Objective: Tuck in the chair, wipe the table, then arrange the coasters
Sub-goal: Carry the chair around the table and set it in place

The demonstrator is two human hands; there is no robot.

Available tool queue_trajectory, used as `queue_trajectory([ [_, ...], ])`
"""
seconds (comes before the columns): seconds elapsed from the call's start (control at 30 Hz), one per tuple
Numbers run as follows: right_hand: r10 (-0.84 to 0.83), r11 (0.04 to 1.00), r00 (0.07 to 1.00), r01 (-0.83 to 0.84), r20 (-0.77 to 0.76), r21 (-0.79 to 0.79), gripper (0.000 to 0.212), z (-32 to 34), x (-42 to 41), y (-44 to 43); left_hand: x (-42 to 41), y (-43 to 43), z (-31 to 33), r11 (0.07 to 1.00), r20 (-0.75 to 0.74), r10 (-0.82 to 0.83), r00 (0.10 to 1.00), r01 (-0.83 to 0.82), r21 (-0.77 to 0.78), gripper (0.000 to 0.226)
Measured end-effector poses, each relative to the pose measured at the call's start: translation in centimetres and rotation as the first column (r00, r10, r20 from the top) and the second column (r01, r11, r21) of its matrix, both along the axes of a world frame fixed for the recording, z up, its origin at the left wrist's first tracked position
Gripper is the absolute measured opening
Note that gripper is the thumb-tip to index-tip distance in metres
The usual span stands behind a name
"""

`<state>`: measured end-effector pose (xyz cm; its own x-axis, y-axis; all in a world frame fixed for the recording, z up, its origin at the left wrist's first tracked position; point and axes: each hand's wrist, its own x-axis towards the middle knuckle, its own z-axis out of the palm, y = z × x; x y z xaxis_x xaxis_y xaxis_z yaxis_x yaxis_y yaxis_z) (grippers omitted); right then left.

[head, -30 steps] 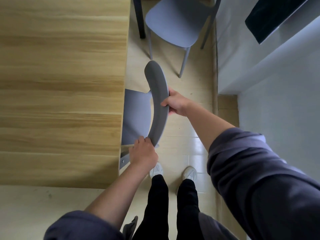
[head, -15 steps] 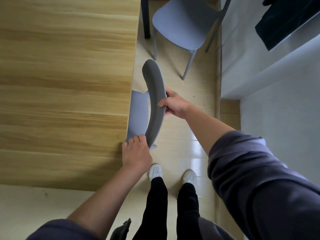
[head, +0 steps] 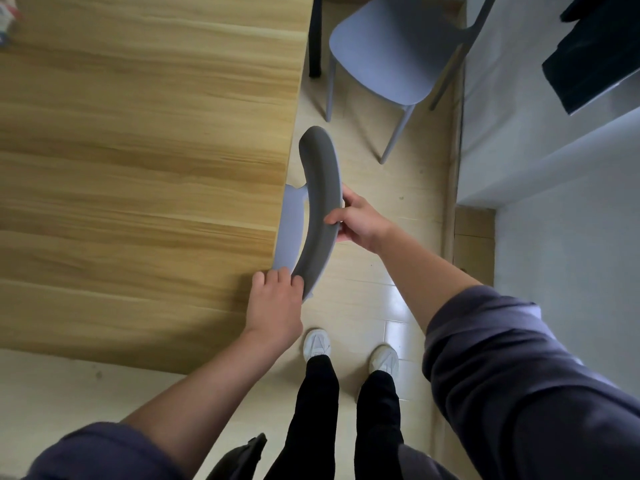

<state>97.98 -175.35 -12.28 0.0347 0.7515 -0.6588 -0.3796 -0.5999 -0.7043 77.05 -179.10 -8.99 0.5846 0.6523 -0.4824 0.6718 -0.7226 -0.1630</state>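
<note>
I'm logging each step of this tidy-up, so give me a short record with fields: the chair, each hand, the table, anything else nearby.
chair: grey, seat mostly under the table, only a strip showing
backrest: dark, curved, just outside the table edge
left hand: grips the near end of the backrest
right hand: grips the backrest's middle
table: wooden; blurred small item at its far left corner
second chair: further along, standing out from the table
coasters, cloth: none in view
</note>
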Motion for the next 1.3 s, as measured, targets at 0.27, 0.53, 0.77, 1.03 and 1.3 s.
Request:
queue_trajectory([
  [0.27,0.092,0.995,0.995,-0.093,0.021,0.024,0.072,0.0,-1.2,1.7,-1.1,1.2,1.0,0.996,0.056,-0.065,0.996,0.062,0.057,0.012],
  [0.53,0.137,0.990,0.985,-0.134,0.103,-0.037,0.065,0.7,-1.2,1.9,0.4,2.1,0.1,1.000,0.062,-0.012,0.998,0.010,0.026,0.027],
  [0.77,0.163,0.985,0.946,-0.139,0.280,-0.101,0.057,1.7,-2.7,2.6,1.4,2.3,-0.3,0.991,0.103,0.116,0.988,-0.109,-0.076,0.023],
  [1.03,0.139,0.985,0.940,-0.100,0.312,-0.139,0.058,2.2,-2.9,3.0,2.4,1.6,-0.5,0.940,0.051,0.272,0.961,-0.254,-0.230,0.031],
  [1.3,0.177,0.984,0.947,-0.164,0.269,-0.070,0.060,1.7,-2.1,2.3,3.6,1.7,-0.1,0.872,0.148,0.460,0.875,-0.414,-0.261,0.035],
])
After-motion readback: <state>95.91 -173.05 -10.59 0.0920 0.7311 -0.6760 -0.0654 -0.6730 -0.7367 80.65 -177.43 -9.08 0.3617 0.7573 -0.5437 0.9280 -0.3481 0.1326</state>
